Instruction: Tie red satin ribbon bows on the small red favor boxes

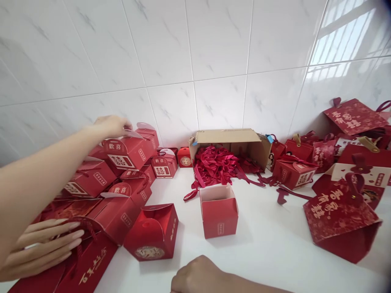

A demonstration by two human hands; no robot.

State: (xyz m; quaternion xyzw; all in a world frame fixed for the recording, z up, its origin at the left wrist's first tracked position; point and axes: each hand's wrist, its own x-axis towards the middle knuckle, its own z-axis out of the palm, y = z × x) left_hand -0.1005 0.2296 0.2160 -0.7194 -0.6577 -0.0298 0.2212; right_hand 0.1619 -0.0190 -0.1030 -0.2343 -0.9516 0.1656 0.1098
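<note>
Hands apart: left hand [111, 125] pinches the top flap of a stacked red gift box [128, 154]; right hand [198, 277], fisted, hovers low over the white desk [275, 244].

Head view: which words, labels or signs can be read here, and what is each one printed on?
"歡喜" above "囍": front of the top stacked box, and again on the small box behind it.
"百年好合": in gold on the lower-left bag.
"吾家有囍", probably: on the flat bag at right.
White label on the open box: too small to read.
Round emblem on the tipped box: blurred.
</note>
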